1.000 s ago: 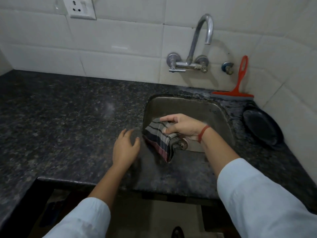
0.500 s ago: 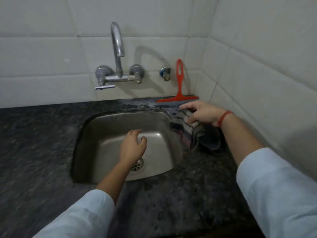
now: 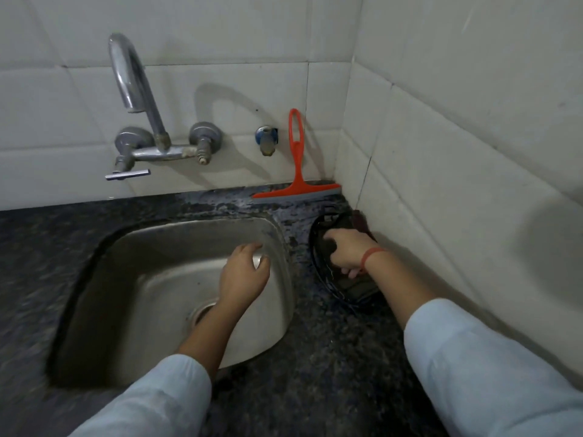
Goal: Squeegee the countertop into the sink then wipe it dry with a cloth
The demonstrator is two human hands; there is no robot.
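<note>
A red squeegee (image 3: 297, 165) leans upright against the tiled back wall in the right corner, its blade on the dark speckled countertop (image 3: 331, 357). The steel sink (image 3: 151, 247) is set into the counter. My right hand (image 3: 347, 253) is curled down onto the striped cloth (image 3: 359, 287), which lies bunched inside a black dish (image 3: 315, 260) right of the sink; most of the cloth is hidden under the hand. My left hand (image 3: 244, 275) hovers over the right side of the basin, fingers apart, holding nothing.
A curved metal tap (image 3: 135, 77) with two knobs sticks out of the wall above the sink, with a small valve (image 3: 266, 140) to its right. Water beads on the counter strip (image 3: 220, 200) behind the sink. A tiled side wall (image 3: 457, 152) stands close on the right.
My right hand carried the cloth from the sink's front edge across to the right and down into the black dish. My left hand moved from the counter to above the basin.
</note>
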